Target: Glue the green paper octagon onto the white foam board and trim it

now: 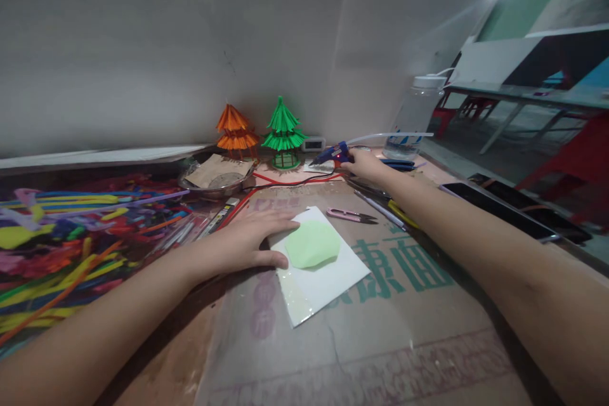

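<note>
At the back of the table, my right hand [365, 165] is closed around the handle of a blue hot glue gun [335, 154]. A long pale glue stick [390, 135] juts from the gun's rear, and its nozzle points left. My left hand [261, 235] lies with thumb and fingers apart at the left edge of a white card [328, 288]. On that card rests a light green paper piece [313, 245] with angular edges. Just beyond the card are pink-handled thread snips [351, 214].
Orange [233, 133] and green [283, 130] tiered-roof models stand by the wall. A metal bowl [216, 187] and colourful craft stems [61, 247] fill the left side. A water bottle [413, 117], a pen [380, 208] and a phone [495, 209] are on the right. Printed cardboard [380, 342] covers the table.
</note>
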The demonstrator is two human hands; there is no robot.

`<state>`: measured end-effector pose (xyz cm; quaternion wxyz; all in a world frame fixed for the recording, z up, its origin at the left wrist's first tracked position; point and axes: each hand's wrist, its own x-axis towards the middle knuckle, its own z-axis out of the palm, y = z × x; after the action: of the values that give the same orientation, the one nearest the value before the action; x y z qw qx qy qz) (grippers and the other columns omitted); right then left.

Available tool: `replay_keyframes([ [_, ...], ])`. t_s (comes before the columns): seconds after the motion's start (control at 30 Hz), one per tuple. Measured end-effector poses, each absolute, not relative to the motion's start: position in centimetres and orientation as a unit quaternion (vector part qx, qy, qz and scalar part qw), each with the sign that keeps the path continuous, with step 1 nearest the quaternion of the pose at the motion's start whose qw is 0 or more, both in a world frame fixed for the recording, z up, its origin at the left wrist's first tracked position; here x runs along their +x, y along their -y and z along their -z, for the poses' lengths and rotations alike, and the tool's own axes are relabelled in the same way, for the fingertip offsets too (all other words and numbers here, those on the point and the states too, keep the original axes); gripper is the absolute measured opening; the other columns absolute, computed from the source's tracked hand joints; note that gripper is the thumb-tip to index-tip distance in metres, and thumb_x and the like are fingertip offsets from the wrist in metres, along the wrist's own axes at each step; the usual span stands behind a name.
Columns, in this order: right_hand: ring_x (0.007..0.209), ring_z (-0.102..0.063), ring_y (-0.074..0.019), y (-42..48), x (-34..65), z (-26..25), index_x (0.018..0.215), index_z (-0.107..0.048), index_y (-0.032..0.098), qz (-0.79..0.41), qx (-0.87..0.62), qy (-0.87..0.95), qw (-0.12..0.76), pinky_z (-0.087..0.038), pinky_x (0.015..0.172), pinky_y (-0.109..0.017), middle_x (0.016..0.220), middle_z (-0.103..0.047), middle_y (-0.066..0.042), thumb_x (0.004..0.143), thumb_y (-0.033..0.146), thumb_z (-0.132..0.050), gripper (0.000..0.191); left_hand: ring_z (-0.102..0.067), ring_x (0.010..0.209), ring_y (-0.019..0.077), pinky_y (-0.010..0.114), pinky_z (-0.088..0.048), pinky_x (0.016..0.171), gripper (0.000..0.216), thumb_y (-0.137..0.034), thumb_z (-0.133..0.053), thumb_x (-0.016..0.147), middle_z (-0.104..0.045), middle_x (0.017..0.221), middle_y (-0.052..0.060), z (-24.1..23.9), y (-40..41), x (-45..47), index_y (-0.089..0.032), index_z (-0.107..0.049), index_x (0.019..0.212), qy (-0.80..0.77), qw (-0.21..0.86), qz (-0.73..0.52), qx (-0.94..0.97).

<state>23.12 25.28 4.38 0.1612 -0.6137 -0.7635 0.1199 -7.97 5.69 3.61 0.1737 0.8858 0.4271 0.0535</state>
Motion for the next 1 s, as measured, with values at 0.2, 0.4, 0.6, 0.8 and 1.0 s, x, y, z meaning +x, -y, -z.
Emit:
replay_keyframes([
  [0.2, 0.108, -0.069, -0.0248, -24.9, 23.2, -4.9, 0.122, -0.068, 0.017, -0.045, -0.610, 0.779, 0.136, -0.057, 0.093, -0.043, 0.124, -0.071, -0.011, 0.101, 0.042, -0.062, 0.033, -0.037, 0.154, 0.0315, 0.047, -0.029, 0.126, 0.072, -0.062, -0.068, 0.091, -0.039, 0.167, 0.009, -3.6, -5.7, -8.0, -0.027, -0.052, 0.153, -0.420, 0.181, -0.056, 0.888],
  [0.4, 0.110, -0.070, -0.0347, -23.6, 23.6, -5.7, 0.127, -0.069, 0.014, 0.014, -0.586, 0.805, 0.093, -0.050, 0.087, -0.036, 0.124, -0.074, -0.021, 0.096, 0.050, -0.064, 0.047, -0.037, 0.154, 0.0319, 0.047, -0.028, 0.127, 0.073, -0.065, -0.067, 0.091, -0.040, 0.167, 0.008, -3.4, -5.7, -8.1, -0.028, -0.052, 0.153, -0.427, 0.175, -0.053, 0.886],
  [0.6, 0.114, -0.064, -0.0386, -20.0, 24.0, -7.0, 0.118, -0.075, 0.011, 0.072, -0.555, 0.825, 0.078, -0.045, 0.095, -0.042, 0.118, -0.072, -0.026, 0.097, 0.052, -0.061, 0.048, -0.037, 0.154, 0.0317, 0.046, -0.028, 0.127, 0.075, -0.066, -0.066, 0.091, -0.040, 0.167, 0.008, -3.4, -5.6, -8.0, -0.028, -0.051, 0.154, -0.427, 0.176, -0.057, 0.885],
  [0.8, 0.095, -0.069, -0.0277, -13.2, 23.6, -6.4, 0.102, -0.077, 0.024, -0.007, -0.441, 0.897, 0.030, -0.046, 0.078, -0.033, 0.108, -0.076, -0.010, 0.094, 0.042, -0.065, 0.023, -0.036, 0.154, 0.0300, 0.044, -0.028, 0.127, 0.072, -0.063, -0.061, 0.096, -0.038, 0.168, 0.008, -3.7, -5.6, -8.0, -0.026, -0.048, 0.156, -0.414, 0.165, -0.033, 0.895],
  [1.0, 0.077, -0.065, -0.0221, -10.3, 23.3, -5.2, 0.096, -0.067, 0.022, -0.111, -0.480, 0.869, 0.036, -0.040, 0.062, -0.030, 0.092, -0.074, -0.008, 0.094, 0.037, -0.064, 0.016, -0.040, 0.153, 0.0278, 0.045, -0.029, 0.126, 0.054, -0.052, -0.045, 0.106, -0.041, 0.167, 0.006, -3.1, -5.7, -7.7, -0.025, -0.054, 0.152, -0.415, 0.141, -0.048, 0.898],
])
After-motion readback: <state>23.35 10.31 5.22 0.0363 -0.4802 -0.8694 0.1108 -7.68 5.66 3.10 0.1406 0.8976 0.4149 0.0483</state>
